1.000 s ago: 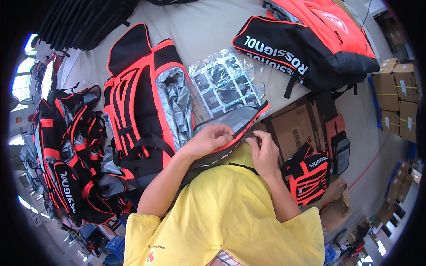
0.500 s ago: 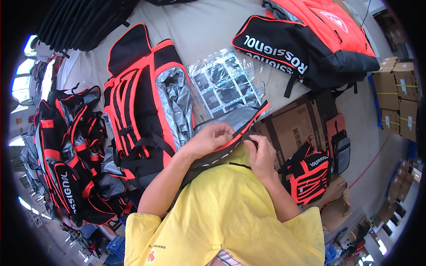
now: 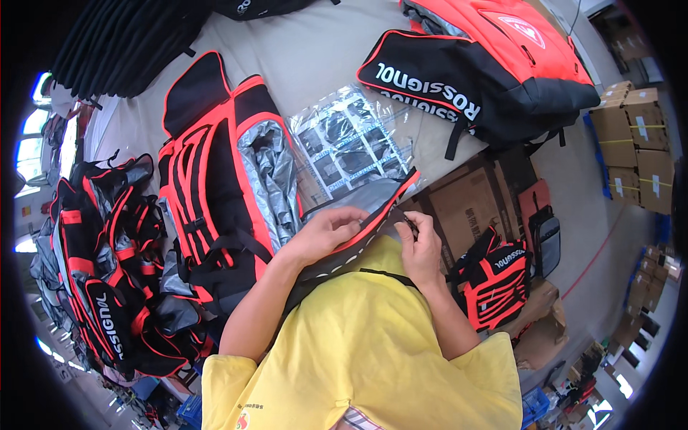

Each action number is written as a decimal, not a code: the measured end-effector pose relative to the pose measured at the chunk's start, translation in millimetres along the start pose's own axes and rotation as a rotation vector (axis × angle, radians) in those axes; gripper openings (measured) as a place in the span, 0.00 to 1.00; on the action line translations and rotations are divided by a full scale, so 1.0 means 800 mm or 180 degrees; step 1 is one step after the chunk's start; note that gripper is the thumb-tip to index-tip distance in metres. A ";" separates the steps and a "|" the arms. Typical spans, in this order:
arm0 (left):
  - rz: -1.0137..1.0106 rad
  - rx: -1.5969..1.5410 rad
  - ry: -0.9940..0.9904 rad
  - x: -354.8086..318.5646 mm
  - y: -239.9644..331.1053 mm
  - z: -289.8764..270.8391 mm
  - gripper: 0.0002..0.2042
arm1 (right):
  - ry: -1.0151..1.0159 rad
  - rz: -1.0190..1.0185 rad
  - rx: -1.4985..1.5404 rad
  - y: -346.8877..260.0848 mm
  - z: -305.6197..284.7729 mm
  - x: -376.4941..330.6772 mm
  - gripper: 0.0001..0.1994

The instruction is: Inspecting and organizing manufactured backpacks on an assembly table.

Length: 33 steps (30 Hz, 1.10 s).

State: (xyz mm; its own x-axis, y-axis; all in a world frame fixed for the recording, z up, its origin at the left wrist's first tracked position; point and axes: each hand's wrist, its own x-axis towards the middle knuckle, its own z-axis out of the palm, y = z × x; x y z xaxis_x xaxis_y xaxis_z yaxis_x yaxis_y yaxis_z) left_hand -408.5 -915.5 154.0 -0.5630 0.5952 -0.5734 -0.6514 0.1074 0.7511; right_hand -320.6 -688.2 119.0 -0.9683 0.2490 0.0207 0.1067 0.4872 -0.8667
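In front of my waist lies a black and grey bag panel with bright red piping along its edge. My left hand is closed on that edge, thumb and fingers pinching the piped border. Just to its right, my right hand pinches a narrow black strip at the panel's edge; whether it is tape or zipper, I cannot tell. The panel's far corner points up and away, past both hands. Beyond my left forearm lies a black and red backpack, its silver lining showing through the open side.
Clear plastic bags lie on the pale table. A large red and black backpack is at the far right. More bags are heaped left. Below the table edge are a cardboard box and a small backpack; cartons are stacked beyond.
The whole view has shifted slightly, so the table items sit a little further left. My hands are slightly further apart, with more of the black strip showing at my right fingertips.
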 end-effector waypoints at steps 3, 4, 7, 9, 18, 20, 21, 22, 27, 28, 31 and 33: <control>0.0013 0.0074 -0.0022 0.002 0.000 -0.002 0.15 | -0.0109 -0.0298 -0.0212 -0.008 -0.007 0.005 0.16; -0.0017 -0.0003 -0.0052 0.002 0.000 -0.002 0.16 | -0.0166 -0.0583 -0.0386 -0.014 -0.009 0.007 0.16; -0.0052 -0.0057 -0.0073 0.004 -0.003 -0.003 0.16 | -0.0344 -0.0927 -0.0406 -0.028 -0.008 0.012 0.15; -0.0044 -0.0037 -0.0062 0.005 -0.004 -0.003 0.16 | -0.0279 -0.0988 -0.0510 -0.034 -0.005 0.016 0.14; -0.0013 0.0054 -0.0081 0.003 -0.001 -0.004 0.16 | -0.0385 -0.0964 -0.0691 -0.040 -0.025 0.021 0.12; -0.0004 -0.0160 -0.0147 0.003 0.000 -0.003 0.16 | -0.0399 -0.1016 -0.0678 -0.042 -0.020 0.021 0.12; -0.0003 -0.0165 -0.0142 0.003 0.000 -0.002 0.16 | -0.0414 -0.1069 -0.0666 -0.042 -0.019 0.021 0.12; 0.0022 -0.0178 -0.0158 0.003 -0.001 -0.002 0.16 | -0.0422 -0.1072 -0.0665 -0.042 -0.018 0.022 0.12; 0.0096 0.0044 -0.0132 0.003 -0.001 -0.004 0.16 | -0.0568 -0.0982 -0.0756 -0.046 -0.021 0.023 0.12; 0.0085 0.0059 -0.0124 0.003 -0.003 -0.004 0.16 | -0.0581 -0.0991 -0.0749 -0.044 -0.019 0.024 0.12; 0.0015 0.0225 -0.0111 -0.006 0.005 -0.008 0.16 | -0.0209 -0.0967 -0.0682 -0.038 -0.016 0.027 0.12; -0.0043 0.0365 -0.0072 -0.023 0.017 -0.015 0.17 | -0.0173 -0.0388 -0.0382 -0.038 -0.020 0.030 0.12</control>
State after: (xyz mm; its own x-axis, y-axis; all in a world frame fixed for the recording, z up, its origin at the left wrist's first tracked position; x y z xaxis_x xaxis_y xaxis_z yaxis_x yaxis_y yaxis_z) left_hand -412.9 -934.7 170.5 -0.5421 0.6107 -0.5772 -0.5958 0.2051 0.7765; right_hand -343.2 -683.9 153.3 -0.9862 0.1379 0.0921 0.0109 0.6082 -0.7937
